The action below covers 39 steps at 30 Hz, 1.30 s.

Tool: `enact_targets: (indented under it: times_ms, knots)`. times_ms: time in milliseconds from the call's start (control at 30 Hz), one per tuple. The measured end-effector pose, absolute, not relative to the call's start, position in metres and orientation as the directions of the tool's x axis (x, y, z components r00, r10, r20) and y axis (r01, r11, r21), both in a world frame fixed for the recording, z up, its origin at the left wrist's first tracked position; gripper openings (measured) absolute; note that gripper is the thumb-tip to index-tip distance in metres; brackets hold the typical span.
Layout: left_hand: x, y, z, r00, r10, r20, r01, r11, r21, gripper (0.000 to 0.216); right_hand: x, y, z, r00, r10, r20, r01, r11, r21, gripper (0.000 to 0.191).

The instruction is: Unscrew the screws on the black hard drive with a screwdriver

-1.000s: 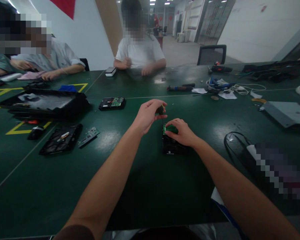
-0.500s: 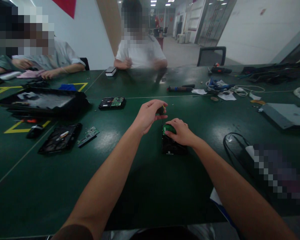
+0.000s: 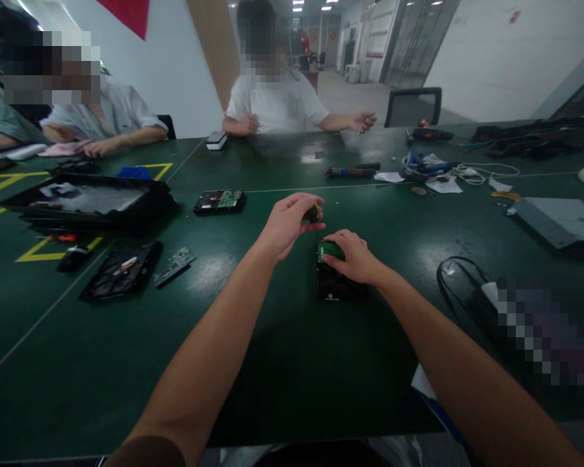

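Beyond the hard drive (image 3: 333, 279), a co-worker (image 3: 275, 107) in a white shirt now stretches one arm (image 3: 335, 122) out sideways; a second ago it was drawn in, a blur at the table's far edge. My own two hands have hardly shifted.

Just past the hard drive's far left corner, my left hand (image 3: 296, 224) pinches the dark handle of a screwdriver (image 3: 313, 214), its thin shaft pointing down at that corner. Whether the tip sits in a screw I cannot tell. My right hand (image 3: 353, 257) lies over the hard drive, thumb and bent fingers on a green board (image 3: 329, 249) at its far end; whether they pinch the board or only rest on it, I cannot tell.

The hard drive lies flat on the green table (image 3: 282, 376), in front of me. Well to its left I see a loose circuit board (image 3: 176, 266), then a flat black case (image 3: 121, 272) bearing a small pale piece. Another drive (image 3: 219, 202) lies beyond it to the left, circuit side up. Well to its right sits a grey metal box (image 3: 559, 222), with a black cable (image 3: 440, 279) between.
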<state>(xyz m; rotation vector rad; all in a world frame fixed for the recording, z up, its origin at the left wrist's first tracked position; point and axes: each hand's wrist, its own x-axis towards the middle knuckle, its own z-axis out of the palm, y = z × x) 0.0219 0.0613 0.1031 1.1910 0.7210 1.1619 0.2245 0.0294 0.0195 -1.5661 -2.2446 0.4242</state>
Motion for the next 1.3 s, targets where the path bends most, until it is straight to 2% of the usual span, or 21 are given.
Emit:
enact_targets:
  times_ms: [167,433,800,1100,1300]
  knots:
    - [0.0241,0.0577,0.1068,0.256,0.962,0.096,-0.298,-0.016,0.954,0.013,0.2251,0.0292,0.0179,-0.321,0.935,0.149,0.828,0.353,-0.435,0.042]
    - [0.0222,0.0622,0.1031,0.3,0.952,0.062,-0.33,0.043,0.943,0.017,0.2243,0.0296,0.0199,-0.312,0.941,0.133,0.833,0.338,-0.437,0.042]
    - [0.021,0.0647,0.097,0.296,0.949,0.107,-0.331,-0.003,0.944,0.021,0.2255,0.0294,0.0192,-0.323,0.936,0.141,0.813,0.351,-0.465,0.043]
    - [0.0198,0.0609,0.1015,0.32,0.939,0.124,-0.229,-0.05,0.972,0.023,0.2257,0.029,0.0198,-0.324,0.935,0.147,0.812,0.354,-0.463,0.043]
    - [0.0212,0.0616,0.1008,0.315,0.946,0.08,-0.303,0.02,0.953,0.018,0.2252,0.0296,0.0198,-0.328,0.936,0.132,0.824,0.351,-0.444,0.042]
